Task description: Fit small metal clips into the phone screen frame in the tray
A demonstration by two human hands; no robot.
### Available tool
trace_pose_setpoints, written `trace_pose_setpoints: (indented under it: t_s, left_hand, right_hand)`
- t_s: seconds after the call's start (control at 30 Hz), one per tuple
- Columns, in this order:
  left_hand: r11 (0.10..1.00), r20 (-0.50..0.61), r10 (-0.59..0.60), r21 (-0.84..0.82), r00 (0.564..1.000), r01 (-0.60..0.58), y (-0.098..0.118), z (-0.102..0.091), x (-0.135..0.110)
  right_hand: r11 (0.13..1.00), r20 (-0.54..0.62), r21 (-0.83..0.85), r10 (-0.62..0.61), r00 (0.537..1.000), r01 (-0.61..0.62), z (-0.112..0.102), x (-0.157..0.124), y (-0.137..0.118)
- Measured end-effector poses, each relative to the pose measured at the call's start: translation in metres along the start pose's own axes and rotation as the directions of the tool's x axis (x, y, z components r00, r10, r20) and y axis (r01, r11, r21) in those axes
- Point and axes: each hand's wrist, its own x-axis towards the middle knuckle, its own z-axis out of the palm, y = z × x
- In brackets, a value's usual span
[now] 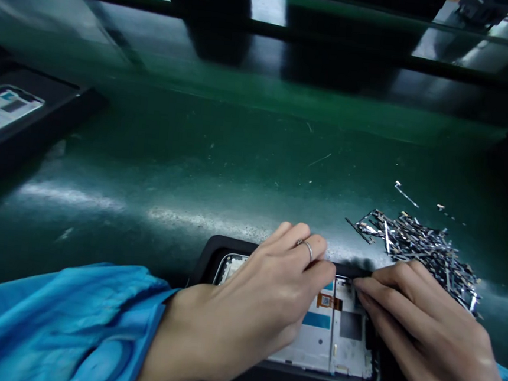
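A phone mid-frame [297, 355] with an open silver interior lies in a black holder [206, 257]. An orange flex cable [326, 302] and blue strips show inside it. My left hand [257, 303], with a ring on one finger, reaches across the frame, its fingers curled together at the upper edge. At the upper right corner, my right hand [437, 331] has thumb and fingertips pressed together on the rim. Whatever is between the fingertips of either hand is hidden or too small to make out.
To the right of the holder is a pile of thin flex strips [427, 244], with a loose strip [407, 194] above it. Another black holder [42, 118] with a phone frame [10, 104] stands at the far left. Beneath everything lies a green work surface [239, 153].
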Motion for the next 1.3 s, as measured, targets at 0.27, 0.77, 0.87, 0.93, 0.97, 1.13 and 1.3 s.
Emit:
trace_pose_setpoints:
  t_s: [0.27, 0.77, 0.87, 0.93, 0.97, 1.13, 1.3]
  left_hand:
    - [0.999, -0.024, -0.009, 0.048, 1.000, 0.010, 0.004, 0.003, -0.004]
    - [0.956, -0.005, 0.133, 0.263, 0.991, -0.127, -0.003, -0.012, -0.008]
    - [0.934, -0.038, 0.121, 0.342, 0.992, -0.101, -0.001, -0.007, -0.008]
    - [0.925, -0.065, 0.127, 0.368, 0.990, -0.094, 0.000, -0.004, -0.006]
    - [0.923, -0.079, 0.127, 0.376, 0.989, -0.089, 0.001, -0.003, -0.005]
    - [0.935, -0.142, 0.109, 0.352, 0.984, -0.053, 0.001, -0.003, -0.003]
    - [0.952, -0.160, 0.090, 0.305, 0.983, -0.038, -0.001, 0.000, -0.001]
  right_hand:
    - [0.990, 0.018, -0.130, -0.057, 0.998, 0.059, 0.004, 0.000, 0.001]
    - [0.864, 0.096, -0.432, -0.240, 0.966, 0.258, 0.010, 0.000, 0.006]
    - [0.825, 0.165, -0.477, -0.254, 0.953, 0.302, 0.011, -0.003, 0.006]
    - [0.807, 0.180, -0.505, -0.247, 0.952, 0.305, 0.012, -0.004, 0.005]
    - [0.804, 0.175, -0.514, -0.243, 0.954, 0.299, 0.013, -0.005, 0.004]
    - [0.793, 0.163, -0.528, -0.258, 0.952, 0.305, 0.016, -0.003, 0.003]
    - [0.793, 0.140, -0.518, -0.292, 0.946, 0.321, 0.018, -0.002, 0.005]
